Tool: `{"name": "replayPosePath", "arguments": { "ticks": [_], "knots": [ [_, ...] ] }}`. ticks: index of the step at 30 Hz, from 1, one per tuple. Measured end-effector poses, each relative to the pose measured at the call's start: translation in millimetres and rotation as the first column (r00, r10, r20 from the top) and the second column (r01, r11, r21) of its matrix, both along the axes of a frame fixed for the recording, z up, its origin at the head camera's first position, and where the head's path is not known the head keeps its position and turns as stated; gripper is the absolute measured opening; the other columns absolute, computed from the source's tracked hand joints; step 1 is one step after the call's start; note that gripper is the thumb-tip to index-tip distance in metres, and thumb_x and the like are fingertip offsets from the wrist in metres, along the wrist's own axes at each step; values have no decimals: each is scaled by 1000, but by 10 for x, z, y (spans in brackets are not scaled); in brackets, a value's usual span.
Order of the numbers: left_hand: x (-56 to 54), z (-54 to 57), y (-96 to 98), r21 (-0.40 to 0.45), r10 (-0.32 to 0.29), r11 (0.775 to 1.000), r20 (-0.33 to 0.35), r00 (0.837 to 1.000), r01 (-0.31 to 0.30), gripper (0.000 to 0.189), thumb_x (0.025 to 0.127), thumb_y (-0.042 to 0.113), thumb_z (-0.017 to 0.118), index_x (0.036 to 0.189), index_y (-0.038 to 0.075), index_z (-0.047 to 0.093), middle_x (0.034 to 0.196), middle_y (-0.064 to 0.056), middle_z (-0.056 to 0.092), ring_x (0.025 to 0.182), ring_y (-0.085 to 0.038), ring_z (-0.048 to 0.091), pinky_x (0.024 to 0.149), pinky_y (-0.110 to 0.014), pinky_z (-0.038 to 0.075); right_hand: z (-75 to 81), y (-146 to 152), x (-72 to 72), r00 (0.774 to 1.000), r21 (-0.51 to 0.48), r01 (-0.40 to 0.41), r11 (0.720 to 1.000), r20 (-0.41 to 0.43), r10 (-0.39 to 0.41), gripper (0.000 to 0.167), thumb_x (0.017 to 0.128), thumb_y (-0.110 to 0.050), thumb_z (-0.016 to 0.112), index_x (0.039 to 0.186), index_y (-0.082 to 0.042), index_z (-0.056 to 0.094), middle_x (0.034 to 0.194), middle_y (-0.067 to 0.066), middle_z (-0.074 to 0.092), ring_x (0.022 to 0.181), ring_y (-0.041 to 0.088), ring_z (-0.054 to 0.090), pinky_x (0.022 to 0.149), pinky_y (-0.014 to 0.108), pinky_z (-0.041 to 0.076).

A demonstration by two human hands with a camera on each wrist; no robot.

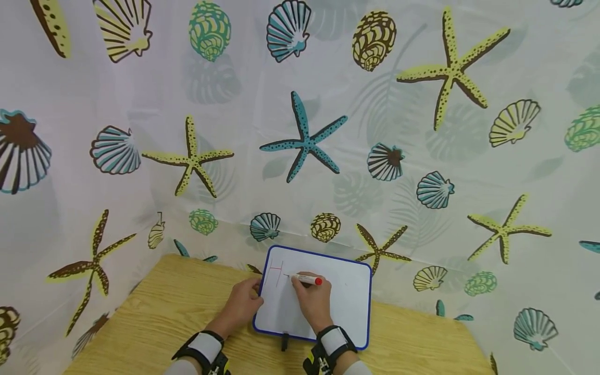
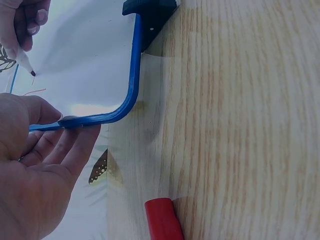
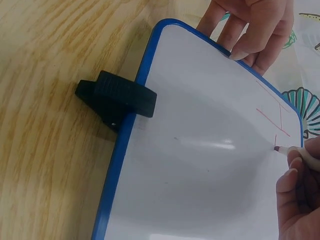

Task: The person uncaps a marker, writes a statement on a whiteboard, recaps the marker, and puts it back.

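Right hand [image 1: 313, 299] round crosswise marker [image 1: 305, 279], tip leftward

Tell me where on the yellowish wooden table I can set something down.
Bare patches: the table right of the blue-rimmed white rectangular board, up to the shell-patterned cloth, and farther left of the left hand. Crowded: the board's middle, where the right hand holds a white, red-ended marker, and by the angular black clip.

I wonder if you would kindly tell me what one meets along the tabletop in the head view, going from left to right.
Left hand → red H-like strokes → right hand holding a red-ended marker → whiteboard's blue right edge.
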State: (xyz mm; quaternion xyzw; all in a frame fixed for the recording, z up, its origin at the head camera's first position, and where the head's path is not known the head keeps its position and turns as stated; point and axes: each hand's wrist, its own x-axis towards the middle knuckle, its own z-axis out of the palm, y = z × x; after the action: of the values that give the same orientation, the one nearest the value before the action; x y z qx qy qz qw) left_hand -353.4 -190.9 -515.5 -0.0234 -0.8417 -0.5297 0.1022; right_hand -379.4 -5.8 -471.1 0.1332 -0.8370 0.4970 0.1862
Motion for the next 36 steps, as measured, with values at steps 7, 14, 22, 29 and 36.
{"name": "replayPosePath", "arguments": {
  "ticks": [7, 14, 22, 29, 36],
  "knots": [
    [6, 5, -1, 5, -4, 1000, 18, 1000, 4, 38, 91, -2, 64, 129, -4, 62, 108, -12, 65, 85, -19, 60, 73, -35, 57, -24, 29, -22, 999, 2, 32, 999, 4, -32, 7, 89, -13, 79, 94, -9, 80, 88, 3, 77, 76, 14, 67, 69, 28, 56],
    [14, -24, 0, 21, -8, 1000, 20, 1000, 8, 40, 91, -3, 63, 131, -4, 61, 106, -11, 65, 85, -19, 61, 73, -35, 58, -18, 12, -50, 998, 9, 41, 999, -40, -41, 6, 89, -11, 77, 94, -7, 80, 87, 2, 77, 76, 14, 66, 70, 29, 56],
    [1, -20, -3, 18, -10, 1000, 6, 1000, 10, 40, 91, -3, 63, 130, -4, 61, 107, -11, 65, 84, -18, 60, 72, -34, 57, 34, -17, -101, 998, -1, 46, 999, -41, -46, 7, 90, -11, 77, 95, -7, 80, 88, 3, 77, 78, 14, 67, 73, 31, 56],
    [8, -5, 7, 26, -21, 999, -13, 1000, 22, 38, 90, -4, 63, 127, -5, 62, 104, -11, 64, 79, -18, 59, 68, -33, 54, 37, -37, -126, 999, -21, 13, 1000, -50, -14, 10, 90, -12, 77, 97, -5, 80, 91, 5, 77, 78, 15, 67, 71, 29, 56],
    [17, 5, -2, 18, -10, 1000, -15, 1000, 11, 37, 89, -4, 63, 127, -6, 62, 103, -12, 64, 77, -18, 57, 65, -31, 52, 46, -50, -114, 998, 4, -8, 1000, -56, 8, 10, 90, -11, 77, 97, -5, 80, 88, 4, 77, 74, 14, 63, 67, 27, 53]
  ]
}}
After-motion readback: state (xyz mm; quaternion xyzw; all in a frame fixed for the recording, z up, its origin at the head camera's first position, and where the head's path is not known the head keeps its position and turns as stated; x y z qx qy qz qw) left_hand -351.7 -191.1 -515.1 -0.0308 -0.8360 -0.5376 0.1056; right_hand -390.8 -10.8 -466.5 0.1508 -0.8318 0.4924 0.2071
